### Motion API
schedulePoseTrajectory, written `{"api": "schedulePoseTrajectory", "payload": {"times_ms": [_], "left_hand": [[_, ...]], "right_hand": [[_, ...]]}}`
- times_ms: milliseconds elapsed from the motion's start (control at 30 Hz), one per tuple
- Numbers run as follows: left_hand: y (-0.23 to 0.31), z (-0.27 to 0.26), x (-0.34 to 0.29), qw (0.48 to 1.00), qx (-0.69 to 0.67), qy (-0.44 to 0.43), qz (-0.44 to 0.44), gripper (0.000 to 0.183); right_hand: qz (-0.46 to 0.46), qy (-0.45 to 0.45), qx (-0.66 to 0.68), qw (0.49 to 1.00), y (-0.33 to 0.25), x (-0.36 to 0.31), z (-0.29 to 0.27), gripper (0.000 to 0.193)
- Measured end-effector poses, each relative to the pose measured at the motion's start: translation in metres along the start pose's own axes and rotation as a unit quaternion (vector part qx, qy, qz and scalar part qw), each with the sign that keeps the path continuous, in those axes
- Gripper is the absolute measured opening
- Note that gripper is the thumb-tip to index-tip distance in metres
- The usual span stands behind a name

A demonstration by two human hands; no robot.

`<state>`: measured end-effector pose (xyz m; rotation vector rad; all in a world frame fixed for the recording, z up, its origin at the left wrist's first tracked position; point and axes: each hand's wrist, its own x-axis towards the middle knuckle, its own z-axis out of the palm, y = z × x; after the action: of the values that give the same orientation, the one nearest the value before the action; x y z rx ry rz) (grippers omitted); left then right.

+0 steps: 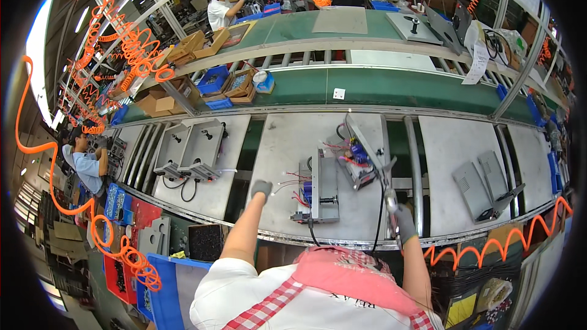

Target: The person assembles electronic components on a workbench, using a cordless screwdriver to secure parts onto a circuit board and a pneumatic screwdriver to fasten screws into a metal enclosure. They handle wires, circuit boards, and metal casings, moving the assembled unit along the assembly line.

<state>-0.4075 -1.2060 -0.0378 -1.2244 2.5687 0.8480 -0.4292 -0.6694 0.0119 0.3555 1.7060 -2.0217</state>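
Observation:
My left hand (262,188), in a grey glove, is closed at the left part of a pale board; what its fingers hold, if anything, is too small to make out. Beside it, thin loose wires stick out from an open grey metal housing (325,190) with a blue-purple part inside. My right hand (405,223), also gloved, is wrapped round a silver hand-held air tool (393,206) at the board's right edge. Just left of that tool, a second opened housing (356,162) with wires and a tilted panel lies on the same board.
Two grey housings (191,150) sit on the board to the left, and bent grey covers (483,184) lie on the right one. Metal rollers (413,153) run between boards. An orange coiled hose (501,247) crosses the lower right. Blue bins (177,287) stand lower left. Other people work beyond.

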Motion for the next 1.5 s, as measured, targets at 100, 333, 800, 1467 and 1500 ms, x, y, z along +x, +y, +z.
{"api": "schedulePoseTrajectory", "payload": {"times_ms": [100,333,800,1467,1500], "left_hand": [[0.016,0.056,-0.011,0.980,0.011,-0.194,0.036,0.039],[0.008,0.113,0.014,0.968,0.077,-0.219,0.099,0.046],[0.040,-0.002,-0.147,0.579,-0.497,-0.517,-0.389,0.037],[0.036,0.041,-0.145,0.666,-0.503,-0.550,-0.023,0.038],[0.033,0.033,-0.147,0.679,-0.487,-0.549,-0.014,0.037]], "right_hand": [[-0.057,0.078,-0.127,0.987,-0.034,0.029,0.013,0.028],[-0.078,0.104,-0.105,0.986,-0.031,-0.048,0.028,0.028],[0.084,0.264,-0.013,0.961,0.048,-0.202,0.089,0.027],[0.038,0.043,-0.162,0.985,0.009,-0.193,0.232,0.035],[0.022,0.036,-0.164,0.986,0.016,-0.193,0.231,0.036]]}}
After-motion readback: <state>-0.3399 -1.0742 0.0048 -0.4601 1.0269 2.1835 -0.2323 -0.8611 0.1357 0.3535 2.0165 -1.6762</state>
